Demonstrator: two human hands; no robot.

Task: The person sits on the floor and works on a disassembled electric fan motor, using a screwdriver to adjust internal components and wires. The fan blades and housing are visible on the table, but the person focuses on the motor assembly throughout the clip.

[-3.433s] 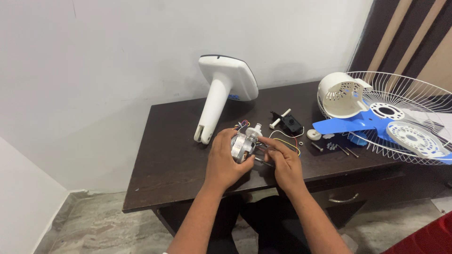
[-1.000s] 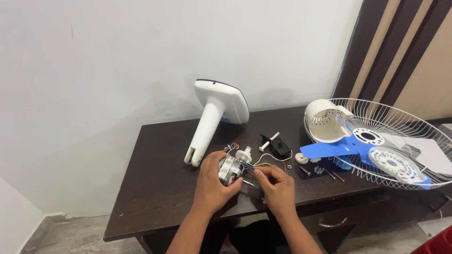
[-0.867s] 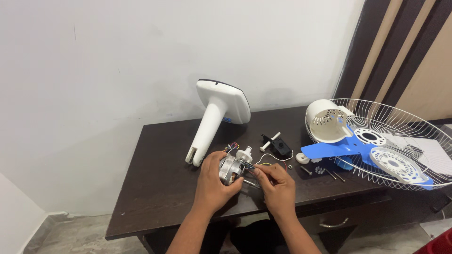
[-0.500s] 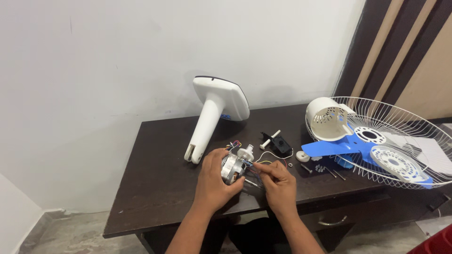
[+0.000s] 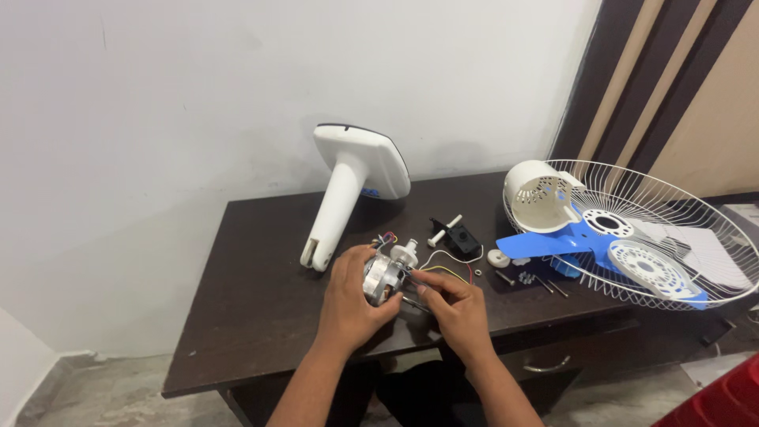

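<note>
- The fan motor [image 5: 385, 277] is held at the front middle of the dark wooden desk [image 5: 253, 300]; it is lifted slightly or resting there, which cannot be told.
- The left hand [image 5: 354, 304] is closed around the motor's metal body, gripping it from the left.
- The right hand [image 5: 455, 308] is pinched closed at the motor's right side, fingertips on a thin part or wire end; exactly what is gripped cannot be told.
- Coloured wires [image 5: 447, 265] are seen trailing from the motor toward a black switch block [image 5: 458, 236] behind it.
- Disassembly is judged well advanced: the white stand [image 5: 348, 186] is lying behind the motor, and to its right are the white motor cover [image 5: 541, 198], blue blade [image 5: 569, 241] and wire guard [image 5: 672, 237].
- Loose screws [image 5: 545, 283] are noted right of the motor.
- Work on the motor itself is judged unfinished.
</note>
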